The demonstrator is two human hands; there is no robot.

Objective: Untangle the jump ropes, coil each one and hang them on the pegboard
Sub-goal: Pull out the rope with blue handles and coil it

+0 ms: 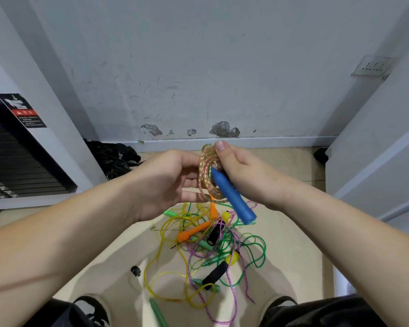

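Both hands were up at chest level over the floor (293, 232), working one coiled rope (204, 175), a pink-yellow braided one. The right hand (241, 171) was clenched round the top of the loops, thumb pressed on them, w/ the blue handle (234, 199) sticking down & out from under its palm. The left hand (168, 180) cupped the coil's left edge, thumb in front & fingers behind; fingertips were hidden by the loops, so grip looked light, prob. just steadying. The step in hand seemed to be finishing this coil. To do it well: keep the right thumb pinning all the turns so none spring loose, use the left hand to even the loops to one size, then tuck or wrap the handle end thru so the bundle holds by itself & leaves a loop to hook. Couldn't tell where this rope's 2nd handle was. No pegboard in view, so hanging would need a turn away from this corner. Directly below lay the tangled pile (213, 251): yellow rope (151, 263), green rope (257, 246) & purple rope (236, 300) knotted together w/ an orange handle (194, 231) & a black foam handle (215, 274), most of the job left. It sat between the person's shoes (92, 308), a trip risk when stepping off. A black bag (116, 156) lay by the wall at left, clear of the ropes.
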